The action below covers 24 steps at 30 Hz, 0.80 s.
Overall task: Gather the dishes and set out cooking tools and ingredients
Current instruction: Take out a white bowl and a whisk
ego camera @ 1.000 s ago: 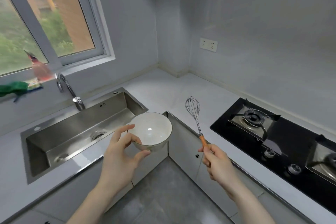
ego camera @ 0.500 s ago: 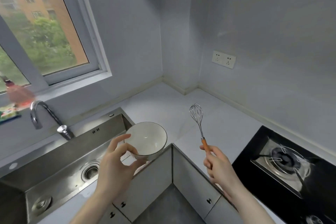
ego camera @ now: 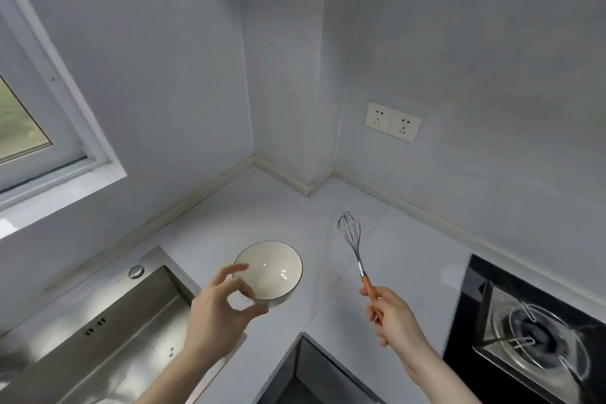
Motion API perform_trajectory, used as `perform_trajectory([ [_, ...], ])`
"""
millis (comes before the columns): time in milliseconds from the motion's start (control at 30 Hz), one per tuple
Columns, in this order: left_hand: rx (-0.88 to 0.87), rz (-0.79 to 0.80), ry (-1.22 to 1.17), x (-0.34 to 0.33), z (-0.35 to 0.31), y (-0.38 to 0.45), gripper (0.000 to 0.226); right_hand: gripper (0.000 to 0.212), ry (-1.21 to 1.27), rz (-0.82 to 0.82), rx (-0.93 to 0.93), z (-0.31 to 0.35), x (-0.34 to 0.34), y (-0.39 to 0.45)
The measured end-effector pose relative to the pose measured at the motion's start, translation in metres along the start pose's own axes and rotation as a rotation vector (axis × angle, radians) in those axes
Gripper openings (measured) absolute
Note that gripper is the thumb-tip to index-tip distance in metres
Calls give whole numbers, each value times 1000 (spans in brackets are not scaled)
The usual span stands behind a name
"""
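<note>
1. Two hands are in my view, each with something in its grip: my left hand [ego camera: 216,315] pinches the near rim of the white bowl [ego camera: 269,269] between thumb and forefinger, the other fingers spread loose.
2. My right hand [ego camera: 392,315] is curled round the orange handle of the whisk [ego camera: 355,251].
3. The bowl sits forward of the left hand, above the corner worktop [ego camera: 262,207], beside the sink [ego camera: 108,331]; I cannot tell whether it touches down.
4. The whisk's long axis runs up and away from the right hand, wires leaning toward the back corner, well apart from the bowl.
5. I judge setting-down comes next: bowl first, directly below.
</note>
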<state>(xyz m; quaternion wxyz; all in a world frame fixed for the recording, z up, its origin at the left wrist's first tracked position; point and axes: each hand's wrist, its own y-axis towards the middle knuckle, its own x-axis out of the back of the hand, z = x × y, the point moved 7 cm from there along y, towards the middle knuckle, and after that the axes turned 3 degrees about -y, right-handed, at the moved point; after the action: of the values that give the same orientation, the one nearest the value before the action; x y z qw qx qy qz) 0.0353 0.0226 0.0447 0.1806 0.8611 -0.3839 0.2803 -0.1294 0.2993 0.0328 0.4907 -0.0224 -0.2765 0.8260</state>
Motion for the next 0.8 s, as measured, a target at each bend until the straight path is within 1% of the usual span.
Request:
perform_trajectory([
  [133,62,68,-21,-30,32,50,37,33,-23,5,-75,-7,-22,33],
  [200,91,95,-43,-46,43,71,38,29,-55,31,-109,-9,-31,44],
  [333,139,177,-14,-81,61,109,35,21,-134,43,-172,-11,-34,75],
  [467,218,198,9,-98,76,135,36,13,-171,63,-225,-14,-40,105],
  [633,267,233,61,-110,89,169,35,12,-156,86,-296,-22,-55,157],
  [733,270,257,95,-119,92,192,32,24,-109,67,-333,-23,-61,186],
  [800,272,269,121,-126,94,206,30,23,-75,48,-363,-25,-63,203],
])
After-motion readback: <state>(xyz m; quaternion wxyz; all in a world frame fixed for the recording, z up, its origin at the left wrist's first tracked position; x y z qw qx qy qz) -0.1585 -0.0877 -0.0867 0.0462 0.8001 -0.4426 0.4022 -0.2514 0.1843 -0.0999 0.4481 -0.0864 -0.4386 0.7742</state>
